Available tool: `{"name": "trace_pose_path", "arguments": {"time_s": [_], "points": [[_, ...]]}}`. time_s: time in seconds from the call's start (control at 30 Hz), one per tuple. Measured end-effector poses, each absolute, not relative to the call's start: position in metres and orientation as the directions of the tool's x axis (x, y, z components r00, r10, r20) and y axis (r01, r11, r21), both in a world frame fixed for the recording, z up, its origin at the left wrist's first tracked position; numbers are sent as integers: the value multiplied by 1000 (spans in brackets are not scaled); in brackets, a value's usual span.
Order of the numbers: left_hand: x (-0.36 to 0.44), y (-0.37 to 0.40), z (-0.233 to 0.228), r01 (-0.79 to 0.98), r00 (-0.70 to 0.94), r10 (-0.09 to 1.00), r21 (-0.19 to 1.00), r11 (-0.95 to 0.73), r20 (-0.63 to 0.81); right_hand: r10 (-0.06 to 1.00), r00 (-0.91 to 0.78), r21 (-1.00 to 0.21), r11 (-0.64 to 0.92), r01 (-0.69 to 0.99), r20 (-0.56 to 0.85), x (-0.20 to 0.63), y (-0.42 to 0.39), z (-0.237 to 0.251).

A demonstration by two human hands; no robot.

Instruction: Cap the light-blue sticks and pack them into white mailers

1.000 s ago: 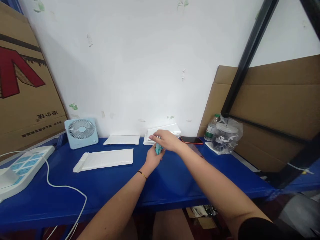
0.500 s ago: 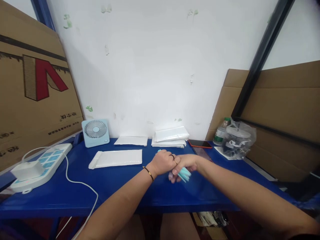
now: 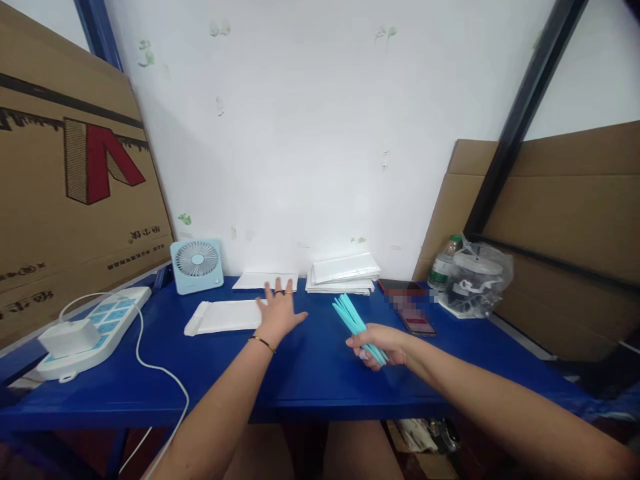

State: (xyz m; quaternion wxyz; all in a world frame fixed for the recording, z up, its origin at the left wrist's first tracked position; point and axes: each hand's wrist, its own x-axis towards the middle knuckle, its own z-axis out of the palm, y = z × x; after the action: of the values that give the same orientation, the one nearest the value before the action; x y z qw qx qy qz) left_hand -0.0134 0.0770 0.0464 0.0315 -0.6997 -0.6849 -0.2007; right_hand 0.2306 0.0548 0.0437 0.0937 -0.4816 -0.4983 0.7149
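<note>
Two bare hands show in the single head view, over a blue table point(image 3: 310, 373). I see the right hand point(image 3: 383, 348) closed around a bundle of turquoise sticks point(image 3: 355, 323), gripping the lower end near the table's front edge; the sticks slant up and to the left, fanning slightly above the fist. The left hand point(image 3: 278, 312) lies flat with fingers spread, holding nothing, its fingertips on the right end of a white padded envelope point(image 3: 223, 317). A thin bracelet point(image 3: 261, 342) circles that wrist. Behind the envelope lies a second flat white envelope point(image 3: 260, 281), and to its right a stack of white envelopes point(image 3: 343, 273) against the wall. A small pale blue fan point(image 3: 197, 266) stands at the back left. A power strip point(image 3: 95, 327) with a white cord sits at the far left. A phone point(image 3: 417, 322) lies just beyond the right hand, and a bagged jar point(image 3: 475, 277) stands at the right.
</note>
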Motion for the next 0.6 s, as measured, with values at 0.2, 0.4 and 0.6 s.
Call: {"name": "trace_pose_path", "arguments": {"time_s": [0.2,0.4,0.6], "points": [[-57,73,29,940,-93,996,332,83,13,709,-490,-862,-408,302,-507,246,62,54],[-83,13,28,797,258,964,550,-248,59,761,-496,-897,-261,357,-419,256,69,60],[-83,6,23,896,191,970,378,-234,149,873,-412,-584,197,788,-262,247,74,68]]}}
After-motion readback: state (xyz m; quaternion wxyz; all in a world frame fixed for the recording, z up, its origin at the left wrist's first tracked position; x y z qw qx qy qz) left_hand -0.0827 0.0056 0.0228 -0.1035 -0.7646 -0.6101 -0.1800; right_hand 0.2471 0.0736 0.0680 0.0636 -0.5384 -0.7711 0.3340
